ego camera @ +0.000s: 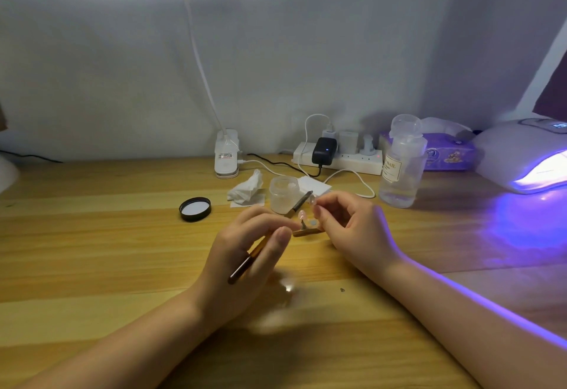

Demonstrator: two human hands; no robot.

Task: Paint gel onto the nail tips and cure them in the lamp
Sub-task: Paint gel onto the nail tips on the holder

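My left hand (245,253) grips a gold-and-brown brush (245,264) that points up and right, its dark tip near the open gel jar (283,194). My right hand (349,223) pinches a small clear nail tip (313,202) between thumb and forefinger, just above a small wooden stand (306,231) on the table. A pink nail tip (302,214) sits on a peg of that stand between my hands. The white curing lamp (521,155) glows violet at the far right edge.
The jar's black lid (195,209) lies to the left of the jar. A crumpled tissue (247,189) and white pads lie behind it. A clear liquid bottle (402,164), a power strip (337,158) with cables, a purple tissue pack (448,154) and a desk lamp base (226,155) line the back wall.
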